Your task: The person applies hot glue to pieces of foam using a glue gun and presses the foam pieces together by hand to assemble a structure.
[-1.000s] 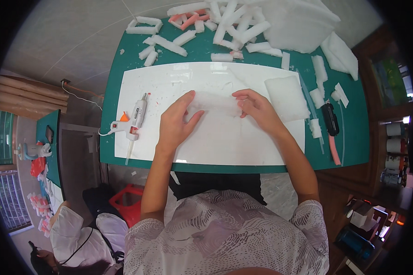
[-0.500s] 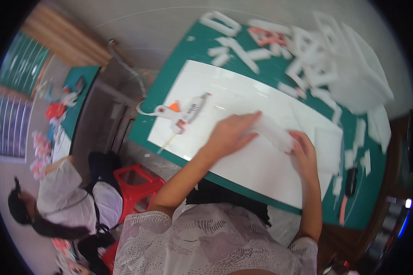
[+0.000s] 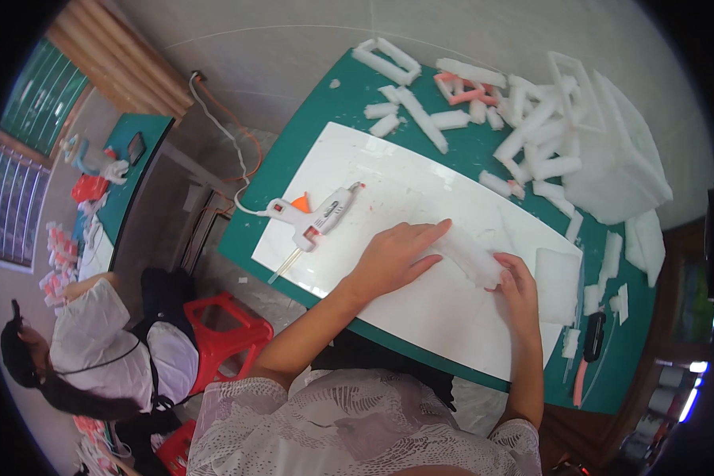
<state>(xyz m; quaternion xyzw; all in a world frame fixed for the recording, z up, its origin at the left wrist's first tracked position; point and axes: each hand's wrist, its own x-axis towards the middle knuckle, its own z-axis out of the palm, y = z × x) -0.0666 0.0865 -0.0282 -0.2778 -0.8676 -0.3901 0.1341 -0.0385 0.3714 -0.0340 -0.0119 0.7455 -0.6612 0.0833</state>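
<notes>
A white foam strip (image 3: 472,252) lies aslant over the white board (image 3: 349,159) in front of me. At its left end is my left hand (image 3: 397,255), fingers stretched out and thumb apart, touching the strip or just beside it. The strip's right end is pinched between the thumb and fingers of my right hand (image 3: 517,287). Left of my hands, a white glue gun (image 3: 317,220) rests on the board, a clear glue stick (image 3: 284,266) poking out of it. Right of my right hand lies a flat white foam piece (image 3: 558,285).
Foam strips (image 3: 422,119), a pink frame (image 3: 458,90) and a large white foam block (image 3: 615,159) crowd the green table's (image 3: 293,170) far side. A black-handled tool (image 3: 593,337) lies at right. The gun's cord (image 3: 234,151) runs left. A seated person (image 3: 103,341) works beside a red stool (image 3: 226,333).
My view has shifted slightly, so the table sits lower in the picture, and the blur is gone. Both hands stay at the foam strip with little visible movement.
</notes>
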